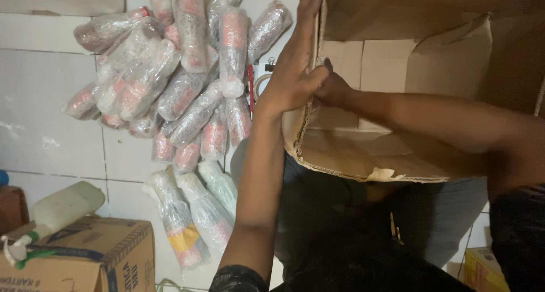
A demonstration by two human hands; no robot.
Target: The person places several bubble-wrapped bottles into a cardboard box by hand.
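Cardboard box gripped at its edge by both hands

Brown corrugated cardboard box [397, 99] is lying open toward the cam, w/ both hands working at its left wall. Left hand [292, 70] is clamping that wall edge from outside, fingers stretching up along the flap, thumb wrapping over the rim. Right hand [334, 90] is reaching in from inside the box, fingers closing on the same edge, touching the left hand's thumb area. Box flap nearest the person is torn & frayed along its rim.

Just left of the left hand, a pile of plastic-wrapped bundles [181, 76] is lying on the white tiled floor [40, 116], more wrapped ones below it. Further down-left of the left forearm, a second cardboard carton [108, 258] is sitting w/ a pale plastic jug [65, 204] beside it.
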